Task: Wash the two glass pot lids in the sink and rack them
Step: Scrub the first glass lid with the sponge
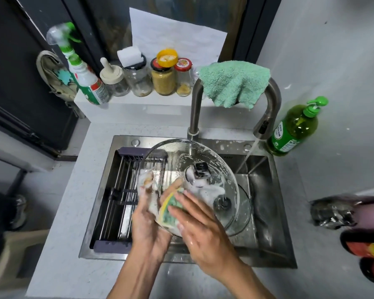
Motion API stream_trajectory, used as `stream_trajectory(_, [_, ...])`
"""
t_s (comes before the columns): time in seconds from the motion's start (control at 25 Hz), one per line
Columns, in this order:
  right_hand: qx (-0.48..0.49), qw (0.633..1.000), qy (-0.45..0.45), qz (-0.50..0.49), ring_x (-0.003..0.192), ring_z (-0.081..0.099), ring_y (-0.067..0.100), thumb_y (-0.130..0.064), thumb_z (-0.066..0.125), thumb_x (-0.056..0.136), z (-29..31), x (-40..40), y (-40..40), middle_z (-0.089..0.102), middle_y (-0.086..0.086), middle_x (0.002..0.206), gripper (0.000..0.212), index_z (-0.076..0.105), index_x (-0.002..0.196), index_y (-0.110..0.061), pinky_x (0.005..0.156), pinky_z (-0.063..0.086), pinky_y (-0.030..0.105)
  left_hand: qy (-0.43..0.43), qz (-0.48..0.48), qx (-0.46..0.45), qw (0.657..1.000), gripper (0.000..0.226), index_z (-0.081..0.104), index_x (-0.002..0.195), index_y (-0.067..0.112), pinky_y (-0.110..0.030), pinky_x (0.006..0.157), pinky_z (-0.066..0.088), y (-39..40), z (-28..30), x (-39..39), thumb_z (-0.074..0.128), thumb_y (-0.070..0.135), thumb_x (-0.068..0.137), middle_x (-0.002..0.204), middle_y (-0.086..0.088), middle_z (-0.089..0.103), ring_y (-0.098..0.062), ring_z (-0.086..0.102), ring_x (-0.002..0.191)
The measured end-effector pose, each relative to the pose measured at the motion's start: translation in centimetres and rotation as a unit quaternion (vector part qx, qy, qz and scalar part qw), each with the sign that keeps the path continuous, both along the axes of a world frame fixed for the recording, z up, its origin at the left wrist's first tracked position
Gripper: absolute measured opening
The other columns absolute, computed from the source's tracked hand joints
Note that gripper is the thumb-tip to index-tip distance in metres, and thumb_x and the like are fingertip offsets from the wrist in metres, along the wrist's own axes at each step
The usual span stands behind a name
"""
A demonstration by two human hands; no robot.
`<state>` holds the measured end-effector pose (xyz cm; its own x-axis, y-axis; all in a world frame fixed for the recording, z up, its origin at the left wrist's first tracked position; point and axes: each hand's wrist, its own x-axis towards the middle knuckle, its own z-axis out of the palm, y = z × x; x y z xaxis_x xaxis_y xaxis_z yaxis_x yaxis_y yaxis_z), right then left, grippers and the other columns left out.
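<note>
Glass pot lid [203, 152], soapy and tilted, is held above the sink [266, 212] near the middle of the view, its black knob [200, 169] facing the camera. The lid's lower left edge is gripped by the left hand [147, 225], whose fingers are curled round the rim and seen through the glass. A yellow and green sponge [170, 209] is pressed against the lid's lower part by the right hand [203, 229], its fingers lying fairly straight over the sponge. A second glass lid [245, 212] is seen lying in the basin, just behind and to the 4 o'clock side of the held one. A dark slatted rack [119, 195] is set across the sink's left part, at 9 o'clock from the lid. Water is seen running from the arched faucet [272, 104] at 1 o'clock, and a green cloth [233, 83] is draped over its arch. A green pump bottle [294, 128] is stood on the table [333, 169] at 2 o'clock. A spray bottle [82, 78] and several jars [162, 78] are lined on a ledge at 11 and 12 o'clock.
</note>
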<state>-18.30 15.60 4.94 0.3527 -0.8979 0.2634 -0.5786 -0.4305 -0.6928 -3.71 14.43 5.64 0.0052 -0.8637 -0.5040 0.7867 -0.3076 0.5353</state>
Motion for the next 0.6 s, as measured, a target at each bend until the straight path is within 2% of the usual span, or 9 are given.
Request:
stream_trajectory(0.08, [0.004, 0.996, -0.014, -0.084, 0.147, 0.034, 0.018, -0.012, 0.049, 0.099, -1.4, -1.8, 1.4, 0.040, 0.001, 0.156, 0.045, 0.049, 0.144, -0.014, 0.118, 0.035, 0.041, 0.013, -0.008, 0.008, 1.000, 0.061, 0.080, 0.106, 0.016, -0.047, 0.081, 0.061, 0.2, -0.3, 0.2, 0.028, 0.048, 0.107, 0.124, -0.023, 0.069, -0.035, 0.071, 0.106])
stream_trajectory(0.16, [0.006, 0.986, -0.017, -0.164, 0.147, 0.034, 0.018, -0.014, 0.045, 0.101, -2.0, -2.7, 1.8, 0.039, 0.001, 0.157, 0.043, 0.048, 0.144, -0.014, 0.117, 0.036, 0.037, 0.022, -0.014, 0.017, 1.000, 0.065, 0.077, 0.112, 0.010, -0.046, 0.082, 0.060, 0.3, -0.6, 0.5, 0.027, 0.052, 0.106, 0.131, -0.025, 0.064, -0.037, 0.069, 0.112])
stream_trajectory(0.24, [-0.018, 0.988, 0.016, -0.152, 0.147, 0.034, 0.018, -0.014, 0.045, 0.101, -2.5, -3.4, 1.9, 0.038, -0.001, 0.158, 0.043, 0.047, 0.143, -0.023, 0.116, 0.037, 0.032, 0.031, -0.030, 0.012, 0.999, 0.067, 0.074, 0.118, 0.007, -0.046, 0.086, 0.059, 0.3, -0.6, 0.3, 0.027, 0.053, 0.106, 0.135, -0.026, 0.061, -0.038, 0.065, 0.118])
stream_trajectory(0.32, [0.001, 0.977, 0.021, -0.210, 0.144, 0.039, 0.018, -0.014, 0.044, 0.103, -2.3, -3.8, 1.1, 0.034, -0.008, 0.159, 0.044, 0.046, 0.141, -0.035, 0.105, 0.049, 0.032, 0.017, -0.041, -0.005, 0.999, 0.063, 0.076, 0.116, 0.015, -0.048, 0.089, 0.058, 0.4, -0.5, 0.1, 0.026, 0.053, 0.106, 0.134, -0.024, 0.062, -0.038, 0.065, 0.118])
stream_trajectory(0.36, [0.020, 0.971, 0.011, -0.236, 0.144, 0.038, 0.016, -0.015, 0.043, 0.104, -2.3, -4.0, 0.8, 0.032, -0.009, 0.159, 0.043, 0.045, 0.141, -0.036, 0.105, 0.050, 0.033, 0.011, -0.043, -0.012, 0.999, 0.063, 0.076, 0.115, 0.019, -0.048, 0.089, 0.058, 0.4, -0.4, 0.2, 0.024, 0.053, 0.107, 0.132, -0.023, 0.063, -0.037, 0.066, 0.116])
stream_trajectory(0.44, [0.022, 0.977, 0.004, -0.213, 0.146, 0.032, 0.010, -0.019, 0.039, 0.104, -2.1, -3.7, 0.4, 0.031, -0.005, 0.160, 0.042, 0.044, 0.145, -0.029, 0.112, 0.041, 0.029, 0.008, -0.054, -0.024, 0.998, 0.064, 0.077, 0.115, 0.024, -0.046, 0.088, 0.059, 0.0, 0.1, 0.2, 0.020, 0.052, 0.107, 0.130, -0.021, 0.065, -0.036, 0.068, 0.114])
stream_trajectory(0.48, [0.042, 0.978, -0.018, -0.202, 0.143, 0.035, 0.004, -0.020, 0.039, 0.104, -2.3, -3.7, 0.3, 0.030, -0.005, 0.161, 0.043, 0.044, 0.145, -0.030, 0.109, 0.043, 0.025, 0.005, -0.061, -0.028, 0.998, 0.064, 0.077, 0.114, 0.025, -0.046, 0.087, 0.059, -0.1, 0.3, 0.2, 0.019, 0.052, 0.107, 0.129, -0.021, 0.066, -0.035, 0.069, 0.113])
stream_trajectory(0.56, [0.123, 0.954, -0.099, -0.256, 0.119, 0.056, -0.006, -0.017, 0.043, 0.104, -1.7, -4.0, -1.0, 0.030, -0.012, 0.161, 0.045, 0.045, 0.140, -0.042, 0.079, 0.057, 0.018, -0.002, -0.060, -0.027, 0.998, 0.059, 0.075, 0.118, 0.025, -0.047, 0.083, 0.060, 0.0, 0.5, 0.1, 0.023, 0.050, 0.107, 0.130, -0.024, 0.065, -0.039, 0.068, 0.112])
stream_trajectory(0.6, [0.153, 0.944, -0.129, -0.264, 0.105, 0.061, -0.008, -0.014, 0.047, 0.102, -1.5, -4.4, -1.9, 0.032, -0.015, 0.160, 0.047, 0.048, 0.138, -0.044, 0.066, 0.056, 0.016, -0.008, -0.056, -0.023, 0.998, 0.053, 0.069, 0.127, 0.025, -0.049, 0.082, 0.060, 0.1, 0.5, 0.1, 0.025, 0.049, 0.108, 0.130, -0.026, 0.064, -0.043, 0.067, 0.113])
